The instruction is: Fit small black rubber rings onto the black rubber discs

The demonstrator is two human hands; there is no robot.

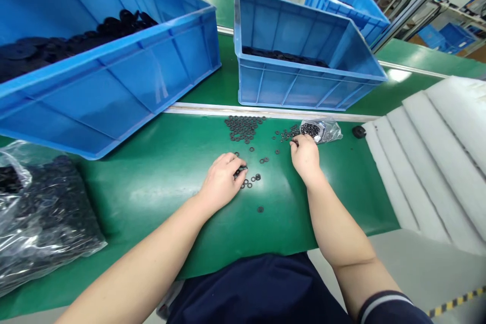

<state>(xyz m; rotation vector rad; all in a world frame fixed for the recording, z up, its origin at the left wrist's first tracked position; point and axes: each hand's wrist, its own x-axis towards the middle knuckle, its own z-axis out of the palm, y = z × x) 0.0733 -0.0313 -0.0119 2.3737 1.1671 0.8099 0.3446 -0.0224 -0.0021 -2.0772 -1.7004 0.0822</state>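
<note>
My left hand [222, 182] rests on the green table with thumb and fingers closed around a few small black rings [240, 170]. More loose black rings [249, 185] lie just beside its thumb. My right hand [307, 157] has its fingertips pinched together at a small heap of tiny dark ring-shaped parts [290, 132]; what sits between them is hidden. Touching that heap is a clear plastic bag [329, 130], its mouth toward the hand and similar parts inside. A flat cluster of black rings [243, 127] is spread out beyond my left hand.
Two blue bins [152, 81] [304, 81] with black parts stand along the back. At left lies a large clear bag [49, 217] of dark pieces. White foam sheets [429, 162] lean at right, near a round black part [358, 132]. A single ring [260, 209] lies near the front.
</note>
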